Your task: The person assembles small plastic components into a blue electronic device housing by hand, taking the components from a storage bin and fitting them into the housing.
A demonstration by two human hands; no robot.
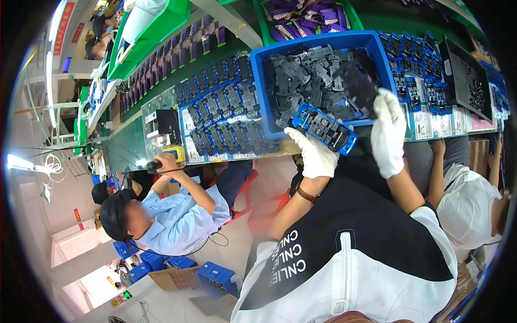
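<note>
My left hand [312, 153], in a white glove, grips a blue toy car body [323, 128] turned underside up, its dark inner parts showing. My gloved right hand [389, 126] is raised beside it, fingers closed on a black plastic chassis plate [358, 83] that looks blurred. Both hands are at the near edge of a blue bin [321, 40]. Inside the bin lies a heap of loose black and grey chassis plates [304, 70].
Rows of car chassis [229, 102] stand left of the bin, and blue car bodies [417, 81] stand right of it. Beyond are a black tray [464, 81] and a green crate [312, 24] of purple parts. Co-workers sit left [167, 210] and right [468, 202].
</note>
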